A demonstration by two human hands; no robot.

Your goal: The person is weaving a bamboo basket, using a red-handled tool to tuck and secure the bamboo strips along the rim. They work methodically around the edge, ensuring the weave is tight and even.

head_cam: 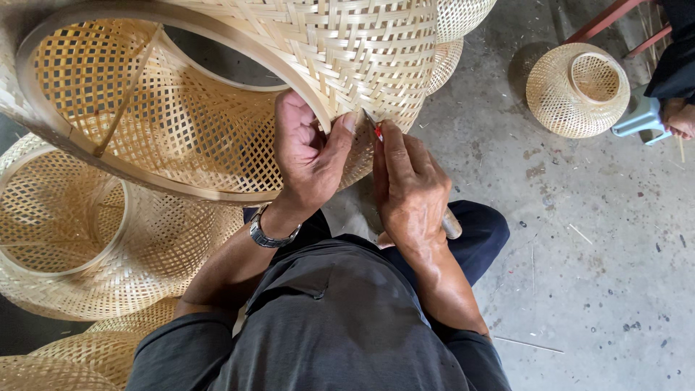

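Both hands meet just beyond the lap: left hand (308,156) pinches the basket (217,94) rim, right hand (409,188) grips a tool (376,129) pointing far-left into the weave just beside the left thumb.

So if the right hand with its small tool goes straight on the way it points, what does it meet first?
The right hand points its red-tipped tool up at the woven bamboo basket, so it would meet that wall first, beside the left hand's thumb. Depth is unclear; the tip may already touch.

Tool (450,224) mostly hidden inside the right hand (409,190); big woven basket (217,94) cut off at top edge.
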